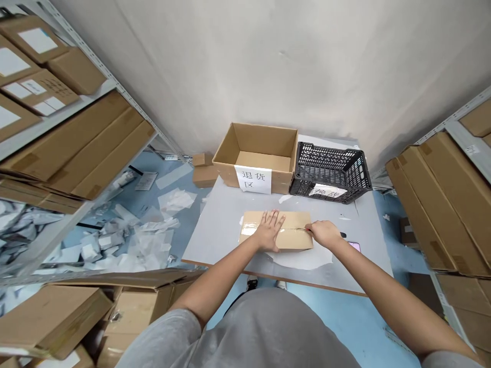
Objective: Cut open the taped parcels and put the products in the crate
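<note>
A closed cardboard box (289,237) lies on the table in front of me, its taped seam running lengthwise along the top. My left hand (269,232) rests flat on the box top, left of its middle, with fingers spread. At the box's right end, my right hand (324,232) is closed around a small cutter with a red part (308,229), its tip at the seam. Most of the cutter is hidden by my fingers. Shiny clear tape (249,228) covers the left end of the box.
Behind the box stand an open carton (224,176) with a paper sign and a black plastic crate (330,176). A phone (355,246) lies right of my hand on the grey table (215,230). Shelves of cartons flank both sides; paper and plastic scraps (149,240) litter the left floor.
</note>
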Demonstrator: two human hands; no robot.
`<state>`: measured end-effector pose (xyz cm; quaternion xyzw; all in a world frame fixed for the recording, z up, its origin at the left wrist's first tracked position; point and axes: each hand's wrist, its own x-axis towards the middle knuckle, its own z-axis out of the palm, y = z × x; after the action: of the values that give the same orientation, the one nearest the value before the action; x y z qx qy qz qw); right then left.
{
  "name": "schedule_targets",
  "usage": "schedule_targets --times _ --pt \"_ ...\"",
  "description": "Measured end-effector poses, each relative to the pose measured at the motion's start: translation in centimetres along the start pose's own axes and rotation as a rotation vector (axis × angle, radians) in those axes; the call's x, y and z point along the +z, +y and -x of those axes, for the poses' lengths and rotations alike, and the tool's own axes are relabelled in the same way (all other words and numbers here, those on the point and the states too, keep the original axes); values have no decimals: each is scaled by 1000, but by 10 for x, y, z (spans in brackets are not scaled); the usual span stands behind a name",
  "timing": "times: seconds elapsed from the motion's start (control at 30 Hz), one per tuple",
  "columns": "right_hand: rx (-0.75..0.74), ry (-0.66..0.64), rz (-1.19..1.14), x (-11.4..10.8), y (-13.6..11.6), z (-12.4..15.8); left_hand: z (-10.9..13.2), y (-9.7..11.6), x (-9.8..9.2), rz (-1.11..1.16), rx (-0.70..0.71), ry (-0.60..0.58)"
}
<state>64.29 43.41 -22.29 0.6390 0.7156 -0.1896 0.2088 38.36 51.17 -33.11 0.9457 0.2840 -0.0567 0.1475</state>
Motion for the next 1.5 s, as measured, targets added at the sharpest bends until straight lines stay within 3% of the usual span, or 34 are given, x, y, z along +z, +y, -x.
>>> schedule_targets --times 0.4,0.5,0.77,1.13,1.27,1.37,1.5 --pt "102 43 -9 10 39 33 -1 -4 3 48 30 68" --pt "102 81 -34 13 34 35 -1 -6 4 69 46 88" --pt "62 39 -30 18 10 14 0 -5 5 65 38 96" --pt "33 19 4 22 40 17 2 -2 1 70 36 89" --pt "119 -27 9 22 62 28 3 -7 4 97 42 117" --pt "238 11 -119 33 77 41 2 -7 7 117 30 137" --pt "382 150 -714 55 57 48 -8 11 6 125 -48 188"
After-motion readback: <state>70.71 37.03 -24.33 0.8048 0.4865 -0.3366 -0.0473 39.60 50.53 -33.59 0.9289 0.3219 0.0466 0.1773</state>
